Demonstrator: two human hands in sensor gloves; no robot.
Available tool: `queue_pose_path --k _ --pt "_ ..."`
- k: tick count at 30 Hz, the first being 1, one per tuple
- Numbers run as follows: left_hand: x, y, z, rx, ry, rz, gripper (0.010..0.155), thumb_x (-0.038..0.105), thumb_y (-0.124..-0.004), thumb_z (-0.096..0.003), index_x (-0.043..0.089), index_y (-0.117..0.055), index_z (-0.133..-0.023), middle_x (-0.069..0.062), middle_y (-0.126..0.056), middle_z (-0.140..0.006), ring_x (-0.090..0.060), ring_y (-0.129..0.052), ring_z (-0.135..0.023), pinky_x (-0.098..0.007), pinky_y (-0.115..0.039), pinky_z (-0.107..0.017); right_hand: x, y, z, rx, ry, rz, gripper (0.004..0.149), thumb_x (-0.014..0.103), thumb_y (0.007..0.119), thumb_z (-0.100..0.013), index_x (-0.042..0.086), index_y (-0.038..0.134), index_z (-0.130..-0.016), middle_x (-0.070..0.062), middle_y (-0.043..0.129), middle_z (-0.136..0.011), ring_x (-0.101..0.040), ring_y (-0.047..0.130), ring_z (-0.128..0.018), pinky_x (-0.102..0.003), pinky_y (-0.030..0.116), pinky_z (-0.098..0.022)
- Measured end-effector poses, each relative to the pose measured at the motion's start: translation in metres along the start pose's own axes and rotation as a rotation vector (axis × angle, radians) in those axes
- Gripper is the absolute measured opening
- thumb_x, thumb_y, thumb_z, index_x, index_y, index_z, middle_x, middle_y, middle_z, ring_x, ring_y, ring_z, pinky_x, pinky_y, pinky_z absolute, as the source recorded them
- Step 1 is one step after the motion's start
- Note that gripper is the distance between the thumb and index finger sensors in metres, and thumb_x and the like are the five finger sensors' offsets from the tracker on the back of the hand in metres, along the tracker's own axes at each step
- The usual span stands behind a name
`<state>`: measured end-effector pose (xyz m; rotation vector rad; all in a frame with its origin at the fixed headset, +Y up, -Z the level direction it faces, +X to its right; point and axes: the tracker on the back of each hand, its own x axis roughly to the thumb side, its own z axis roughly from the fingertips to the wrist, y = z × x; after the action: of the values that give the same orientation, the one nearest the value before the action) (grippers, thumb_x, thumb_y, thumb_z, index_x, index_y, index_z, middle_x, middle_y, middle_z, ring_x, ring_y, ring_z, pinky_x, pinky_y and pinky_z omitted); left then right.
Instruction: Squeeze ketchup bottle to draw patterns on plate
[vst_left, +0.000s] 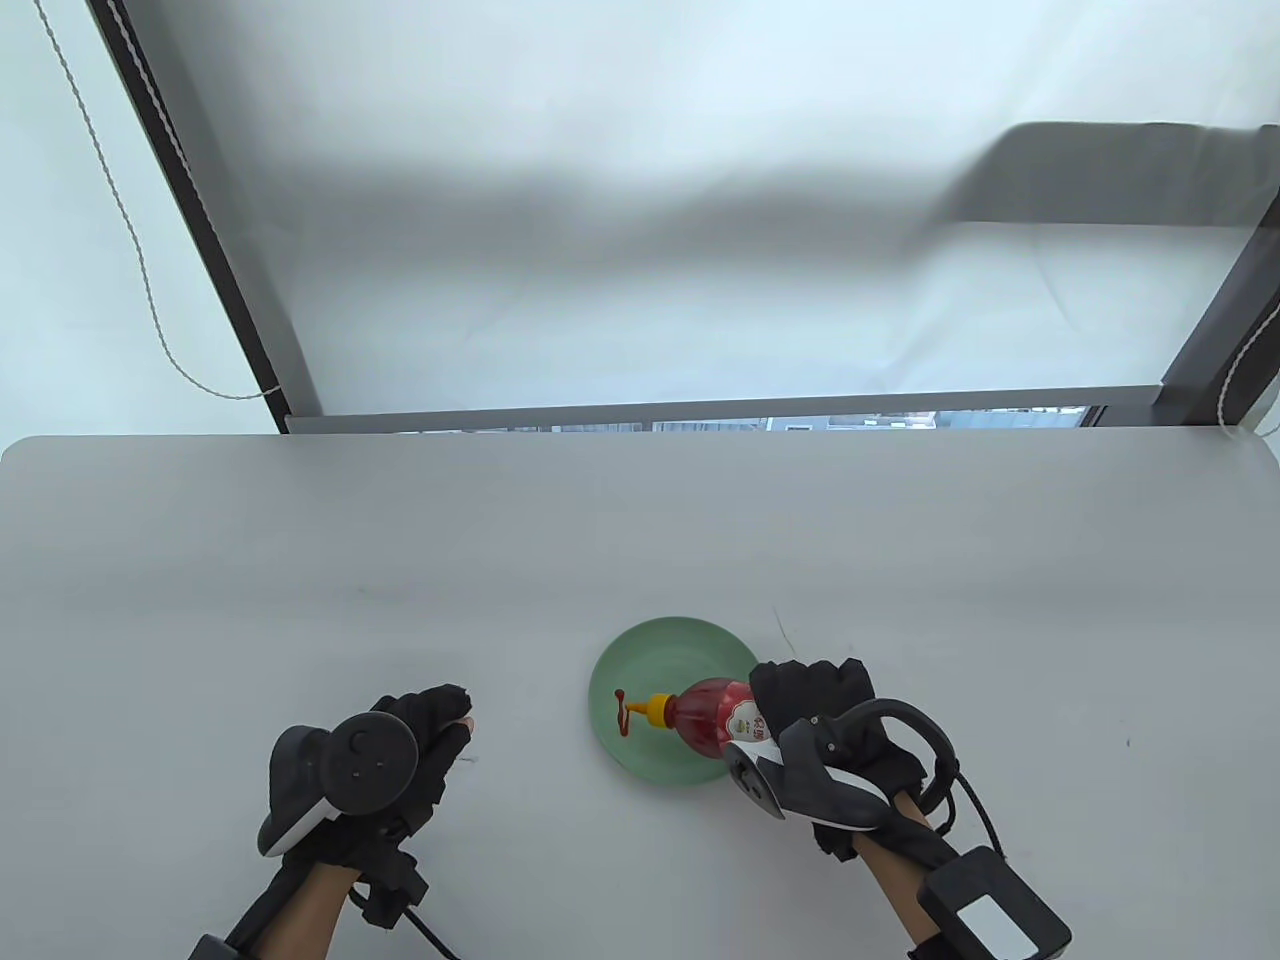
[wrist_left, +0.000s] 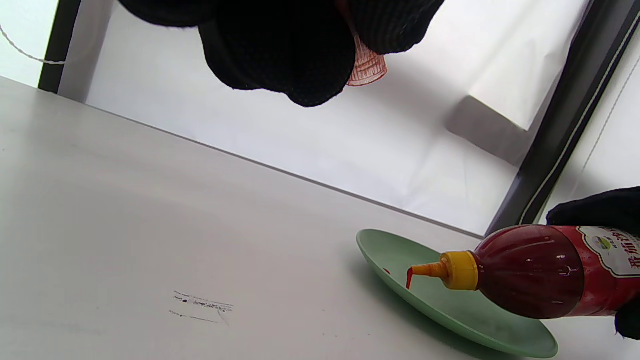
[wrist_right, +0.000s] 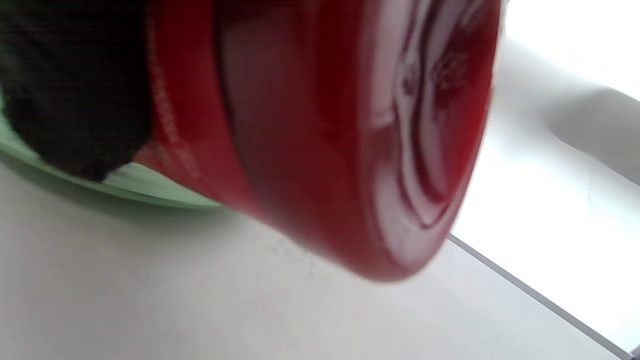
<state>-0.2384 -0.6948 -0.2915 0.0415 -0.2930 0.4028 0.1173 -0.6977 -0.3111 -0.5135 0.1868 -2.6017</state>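
Gloved fingers (vst_left: 800, 680) of the right hand (vst_left: 815, 720) wrapped around the labelled rear half of the ketchup bottle (vst_left: 712, 722), gripping it. Bottle held nearly level above the green plate (vst_left: 660, 655), long axis running left to right along the table's near edge, yellow nozzle (vst_left: 652, 709) pointing toward the table's left edge and tipped slightly down. Red ketchup (vst_left: 624, 712) hanging from the tip and lying as a short squiggle on the plate's left part. Base of the bottle turned toward the right wrist, filling the right wrist view as a blurred red disc (wrist_right: 350, 140), with a gloved fingertip (wrist_right: 75, 90) over its side and a green sliver of plate (wrist_right: 150, 192) behind. Back of the right hand up, tracker (vst_left: 800, 775) strapped across it, forearm coming in from the near edge at a slant.

Left hand (vst_left: 400, 750) resting on the table (vst_left: 300, 560), well apart from the plate, near the near edge, left of centre. Fingers (vst_left: 445, 715) curled loosely inward, holding nothing visible; bare fingertips showing past the glove ends. Tracker (vst_left: 345, 765) on its back, wrist angled toward the near-left corner.

Plate near the middle of the table's near edge. Faint pencil-like scuffs (wrist_left: 202, 305) on the tabletop, left of the plate in the left wrist view.
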Motion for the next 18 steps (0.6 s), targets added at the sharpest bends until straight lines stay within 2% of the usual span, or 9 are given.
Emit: queue_pose_path --k 11,18 --pt "-0.002 0.001 0.0 0.0 0.007 0.008 0.045 0.03 -0.075 -0.0581 0.014 -0.066 -0.099 -0.014 -0.09 -0.087 -0.035 -0.089 -0.073 -0.05 -0.079 -0.047 -0.009 0.008 -0.023 0.031 0.058 0.01 0.095 0.064 0.1 -0.04 0.019 0.061 -0.113 -0.015 0.083 -0.105 -0.033 0.09 -0.091 -0.059 0.074 -0.073" --pt "-0.003 0.002 -0.001 0.008 0.008 0.004 0.044 0.03 -0.074 -0.0582 0.014 -0.066 -0.099 -0.014 -0.09 -0.087 -0.035 -0.089 -0.073 -0.05 -0.079 -0.047 -0.014 0.008 -0.021 0.023 0.057 0.01 0.094 0.064 0.1 -0.04 0.019 0.061 -0.113 -0.014 0.083 -0.105 -0.033 0.09 -0.092 -0.059 0.074 -0.073"
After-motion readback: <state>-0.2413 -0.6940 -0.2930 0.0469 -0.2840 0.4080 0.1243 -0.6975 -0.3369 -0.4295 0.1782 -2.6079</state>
